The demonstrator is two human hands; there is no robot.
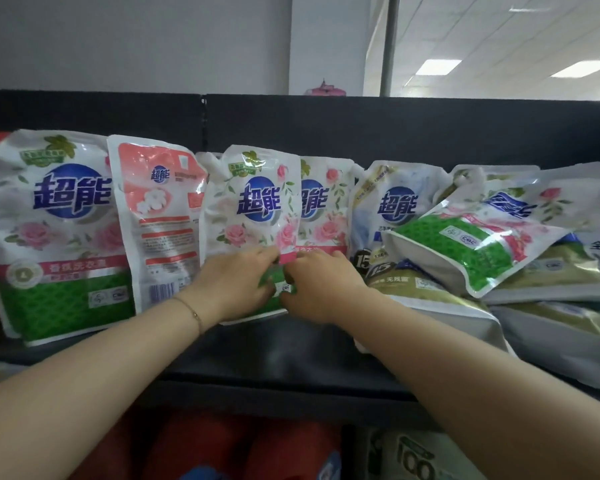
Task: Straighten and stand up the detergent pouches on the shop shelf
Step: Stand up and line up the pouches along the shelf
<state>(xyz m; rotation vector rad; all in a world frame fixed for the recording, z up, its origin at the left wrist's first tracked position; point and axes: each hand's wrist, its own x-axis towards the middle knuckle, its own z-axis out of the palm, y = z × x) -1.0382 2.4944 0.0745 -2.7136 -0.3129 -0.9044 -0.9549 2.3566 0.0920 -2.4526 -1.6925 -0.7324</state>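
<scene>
Together, the left hand (pixel 236 282) and right hand (pixel 321 289) pinch the lower front of an upright rose pouch (pixel 257 202); spreading its base flat on the shelf (pixel 274 351) should steady it.

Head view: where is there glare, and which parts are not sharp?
In the head view, white glare sits on the upper part of the middle rose pouch and on the pink pouch left of it; print at the centre is sharp, while the red goods at the bottom and the fallen pouches toward the right edge are soft.
</scene>
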